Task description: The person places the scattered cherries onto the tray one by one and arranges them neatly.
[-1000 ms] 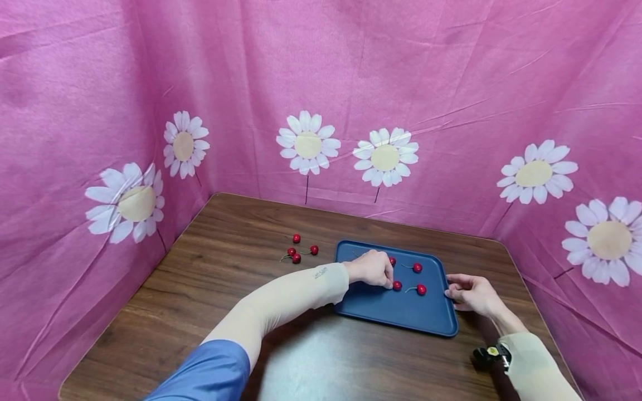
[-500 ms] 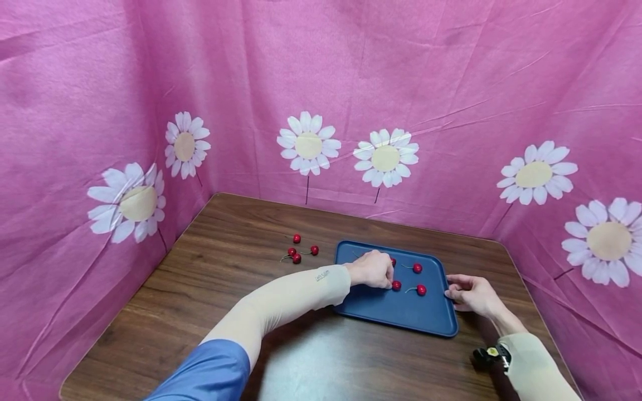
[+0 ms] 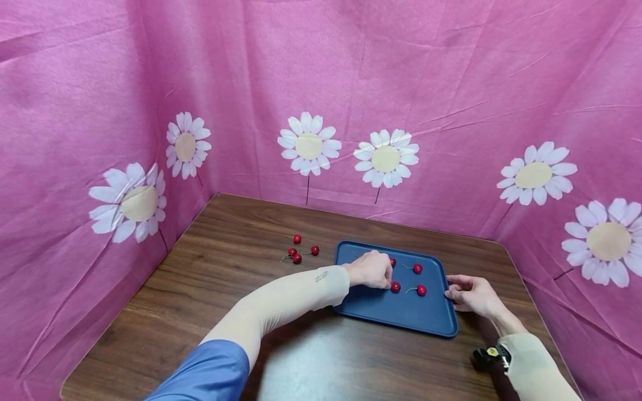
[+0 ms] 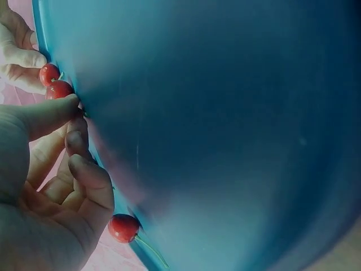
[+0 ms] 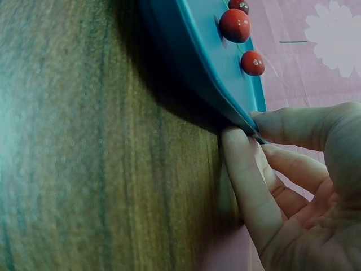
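My left hand is over the blue tray, thumb and fingertips pinching a red cherry near its stem side. In the left wrist view that cherry shows just beyond the thumb tip. Another cherry lies to its right with its stem pointing left, and one more sits behind that. A further cherry is partly hidden by the hand. At the tray's right edge, my right hand grips the rim, its thumb on the inner side and fingers outside and below.
Several cherries lie in a loose group on the brown wooden table, left of the tray. A pink cloth printed with daisies hangs around the table's back and sides. A dark strap device is on the right wrist.
The cherry at my left fingertips has shifted very slightly toward the near side of the tray. My right hand has kept its grip on the rim, and the tray has stayed in place.
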A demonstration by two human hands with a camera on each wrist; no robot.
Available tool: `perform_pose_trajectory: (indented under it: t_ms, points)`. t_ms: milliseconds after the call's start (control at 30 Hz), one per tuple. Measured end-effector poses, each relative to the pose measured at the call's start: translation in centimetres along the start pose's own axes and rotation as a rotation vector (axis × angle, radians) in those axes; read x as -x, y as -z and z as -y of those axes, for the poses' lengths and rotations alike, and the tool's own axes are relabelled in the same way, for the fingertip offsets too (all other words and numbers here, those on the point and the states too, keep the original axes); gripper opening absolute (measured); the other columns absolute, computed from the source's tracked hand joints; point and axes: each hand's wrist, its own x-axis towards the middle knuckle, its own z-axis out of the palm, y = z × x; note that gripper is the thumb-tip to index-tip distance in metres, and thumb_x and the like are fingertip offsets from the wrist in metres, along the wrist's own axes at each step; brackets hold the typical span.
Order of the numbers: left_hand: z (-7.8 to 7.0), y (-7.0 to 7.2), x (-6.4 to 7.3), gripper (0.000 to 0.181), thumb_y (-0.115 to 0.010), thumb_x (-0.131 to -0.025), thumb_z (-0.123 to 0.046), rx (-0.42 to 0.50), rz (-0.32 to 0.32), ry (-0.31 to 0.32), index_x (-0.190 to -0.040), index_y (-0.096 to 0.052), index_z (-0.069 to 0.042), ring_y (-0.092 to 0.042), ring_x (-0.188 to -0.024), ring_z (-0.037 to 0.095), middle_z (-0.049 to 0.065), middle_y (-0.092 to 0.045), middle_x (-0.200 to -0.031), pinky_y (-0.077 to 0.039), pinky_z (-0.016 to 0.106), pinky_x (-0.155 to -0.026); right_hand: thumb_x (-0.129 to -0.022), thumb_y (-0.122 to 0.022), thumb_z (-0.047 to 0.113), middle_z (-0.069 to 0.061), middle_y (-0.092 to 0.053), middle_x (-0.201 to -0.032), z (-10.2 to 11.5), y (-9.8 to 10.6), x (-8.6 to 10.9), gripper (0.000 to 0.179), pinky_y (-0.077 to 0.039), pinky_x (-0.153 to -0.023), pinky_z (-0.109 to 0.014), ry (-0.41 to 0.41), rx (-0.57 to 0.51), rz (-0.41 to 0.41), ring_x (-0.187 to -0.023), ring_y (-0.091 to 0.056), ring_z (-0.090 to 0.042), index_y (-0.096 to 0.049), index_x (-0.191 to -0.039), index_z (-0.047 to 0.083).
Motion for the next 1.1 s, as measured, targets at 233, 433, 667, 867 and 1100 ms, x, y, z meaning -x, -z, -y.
perform_pose_trajectory:
  t_ms: [233,433,667,867,1100]
  points:
    - [-0.1,0.0,0.1,0.027,-0.083,-0.1,-0.024,-0.036,-0.017,0.0,-0.073,-0.08,-0.023,-0.059,-0.07,0.004,-0.013,-0.067,-0.07,-0.046,0.016,-0.066,-0.107,-0.07,0.0,0.005,-0.075,-0.099,-0.2,0.1,-0.3,0.061,-0.07,-0.077,-0.033,-0.009,0.01,-0.003,-0.087,-0.073,0.001,-0.042,-0.156,-0.023]
    - [-0.2,-0.2,0.2,0.029,-0.083,-0.1,-0.025,-0.034,-0.012,0.023,-0.071,-0.079,-0.023,-0.06,-0.069,0.005,-0.013,-0.067,-0.067,-0.046,0.017,-0.065,-0.107,-0.07,0.0,0.005,-0.075,-0.099,-0.3,0.1,-0.4,0.062,-0.07,-0.077,-0.033,-0.015,0.012,-0.004,-0.087,-0.073,0.001,-0.042,-0.157,-0.022]
    - [0.2,-0.1,0.7,0.021,-0.082,-0.103,-0.033,0.015,-0.001,0.03,-0.084,-0.084,-0.025,-0.063,-0.074,0.005,-0.013,-0.072,-0.077,-0.05,0.019,-0.068,-0.106,-0.071,-0.001,0.007,-0.074,-0.098,-0.2,0.0,-0.2,0.063,-0.07,-0.077,-0.032,-0.011,-0.003,0.001,-0.087,-0.073,0.002,-0.041,-0.157,-0.023]
    - [1.3,1.8,2.0,0.015,-0.079,-0.106,-0.029,0.126,-0.029,-0.014,-0.112,-0.087,-0.019,-0.07,-0.083,-0.001,-0.01,-0.084,-0.099,-0.056,0.019,-0.079,-0.106,-0.071,-0.002,0.007,-0.075,-0.097,0.0,-0.2,-0.1,0.063,-0.07,-0.077,-0.033,-0.001,-0.012,0.004,-0.087,-0.074,0.002,-0.041,-0.156,-0.024]
    - [3.2,4.3,4.9,0.026,-0.077,-0.106,-0.028,0.29,-0.075,-0.057,-0.125,-0.085,-0.012,-0.07,-0.089,0.003,-0.004,-0.085,-0.105,-0.057,0.02,-0.082,-0.106,-0.07,-0.001,0.007,-0.074,-0.097,-0.1,0.0,-0.1,0.063,-0.07,-0.077,-0.032,0.0,0.002,0.002,-0.087,-0.073,0.002,-0.041,-0.157,-0.023]
